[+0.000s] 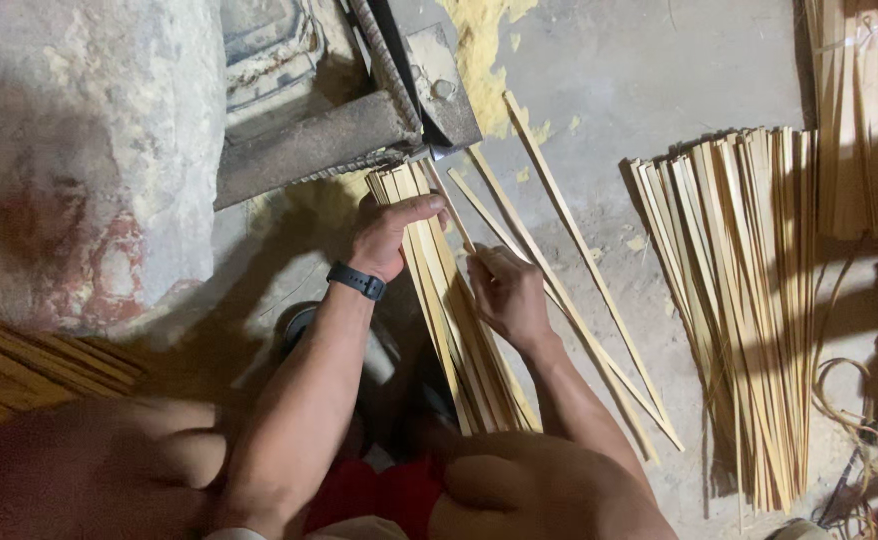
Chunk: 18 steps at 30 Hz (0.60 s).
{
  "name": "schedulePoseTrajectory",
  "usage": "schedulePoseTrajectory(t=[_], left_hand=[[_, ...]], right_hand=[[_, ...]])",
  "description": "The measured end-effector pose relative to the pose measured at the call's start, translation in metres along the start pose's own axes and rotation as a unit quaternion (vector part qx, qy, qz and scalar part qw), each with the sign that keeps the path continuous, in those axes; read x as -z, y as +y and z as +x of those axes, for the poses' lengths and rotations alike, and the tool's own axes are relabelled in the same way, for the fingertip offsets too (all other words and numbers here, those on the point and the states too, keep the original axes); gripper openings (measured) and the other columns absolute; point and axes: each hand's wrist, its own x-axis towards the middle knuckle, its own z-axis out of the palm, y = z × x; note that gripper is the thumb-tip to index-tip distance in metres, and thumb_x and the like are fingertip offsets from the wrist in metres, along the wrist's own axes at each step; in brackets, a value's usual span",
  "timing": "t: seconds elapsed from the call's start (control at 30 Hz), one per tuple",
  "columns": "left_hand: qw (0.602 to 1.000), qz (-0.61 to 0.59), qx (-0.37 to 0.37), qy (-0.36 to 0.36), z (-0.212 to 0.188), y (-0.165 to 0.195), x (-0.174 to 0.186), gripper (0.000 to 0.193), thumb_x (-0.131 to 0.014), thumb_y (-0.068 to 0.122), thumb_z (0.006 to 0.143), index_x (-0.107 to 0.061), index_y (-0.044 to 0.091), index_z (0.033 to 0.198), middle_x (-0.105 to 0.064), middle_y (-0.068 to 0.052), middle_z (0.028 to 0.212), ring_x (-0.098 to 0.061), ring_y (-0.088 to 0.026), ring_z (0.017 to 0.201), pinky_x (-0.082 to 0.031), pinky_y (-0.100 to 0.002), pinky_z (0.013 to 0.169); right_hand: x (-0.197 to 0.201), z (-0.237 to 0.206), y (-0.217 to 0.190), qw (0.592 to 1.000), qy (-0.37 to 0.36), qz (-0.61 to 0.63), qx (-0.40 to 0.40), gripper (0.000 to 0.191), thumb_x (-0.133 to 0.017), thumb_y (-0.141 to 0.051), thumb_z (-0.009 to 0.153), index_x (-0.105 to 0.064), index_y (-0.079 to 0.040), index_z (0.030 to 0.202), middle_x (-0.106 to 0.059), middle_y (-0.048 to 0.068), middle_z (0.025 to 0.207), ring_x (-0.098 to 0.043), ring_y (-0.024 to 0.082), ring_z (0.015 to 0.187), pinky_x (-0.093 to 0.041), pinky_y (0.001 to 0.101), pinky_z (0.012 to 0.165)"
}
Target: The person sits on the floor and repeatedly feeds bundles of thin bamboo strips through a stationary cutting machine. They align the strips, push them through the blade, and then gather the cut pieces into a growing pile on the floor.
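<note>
Bamboo strip bundle pressed under left hand; right hand pinches single strip.

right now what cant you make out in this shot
Head view only:
- Near ends of the held strips: hidden behind the knees at the bottom edge.
- Right hand fingertips: curled under, so the grip on the thin strip can't be judged.
- Machine: cut off by the top edge, and its slot is in shadow.
- Right pile: its far side merges into dark shadow.
- Left hand: covers the strip tops beneath it.
</note>
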Motion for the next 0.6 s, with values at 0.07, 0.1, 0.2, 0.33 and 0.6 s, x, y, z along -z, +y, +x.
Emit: schedulePoseTrajectory(t=[0.07,0.1,0.2,0.33,0.6], left_hand=[[1.000,-0.004,0.006,0.003,-0.002,0.002,-0.001,0.024,-0.074,0.024,0.092,-0.073,0.005,0.108,-0.071,-0.006,0.094,-0.067,-0.017,0.093,-0.054,-0.032,0.088],[1.000,-0.019,-0.011,0.011,-0.004,0.002,0.000,0.025,-0.074,0.020,0.089,-0.073,0.004,0.108,-0.072,-0.008,0.096,-0.068,-0.019,0.094,-0.054,-0.033,0.089],[0.998,-0.049,-0.041,0.024,-0.004,-0.003,0.009,0.029,-0.074,0.010,0.082,-0.072,0.002,0.109,-0.074,-0.011,0.100,-0.068,-0.025,0.096,-0.055,-0.039,0.092],[0.998,-0.035,-0.009,0.050,0.006,-0.019,0.028,0.036,-0.073,0.013,0.081,-0.073,0.003,0.116,-0.073,-0.012,0.112,-0.064,-0.026,0.109,-0.048,-0.042,0.103],[0.987,0.098,0.014,0.123,0.006,-0.013,0.022,0.046,-0.084,0.026,0.073,-0.076,0.002,0.112,-0.076,-0.014,0.121,-0.058,-0.024,0.129,-0.023,-0.043,0.120]], right_hand=[[-0.003,0.007,-0.004,0.998,0.043,-0.047,0.000,0.022,-0.066,-0.002,0.097,-0.072,0.000,0.118,-0.064,0.013,0.075,-0.061,0.020,0.053,-0.046,0.0359,0.047],[-0.005,0.012,-0.005,0.995,0.065,-0.071,0.000,0.022,-0.066,0.000,0.096,-0.072,-0.001,0.118,-0.060,0.014,0.069,-0.060,0.022,0.051,-0.046,0.0384,0.047],[-0.015,0.035,-0.008,0.988,0.093,-0.094,0.081,0.021,-0.067,0.000,0.098,-0.070,0.001,0.118,-0.063,0.015,0.077,-0.063,0.028,0.059,-0.048,0.0404,0.051],[-0.027,0.065,-0.009,0.990,0.080,-0.076,0.092,0.021,-0.065,0.002,0.094,-0.069,0.001,0.114,-0.063,0.016,0.078,-0.063,0.030,0.060,-0.048,0.0426,0.052],[-0.007,0.041,-0.010,0.988,0.009,-0.153,-0.007,0.019,-0.066,-0.004,0.101,-0.074,-0.002,0.119,-0.069,0.011,0.078,-0.061,0.023,0.051,-0.049,0.0391,0.044]])
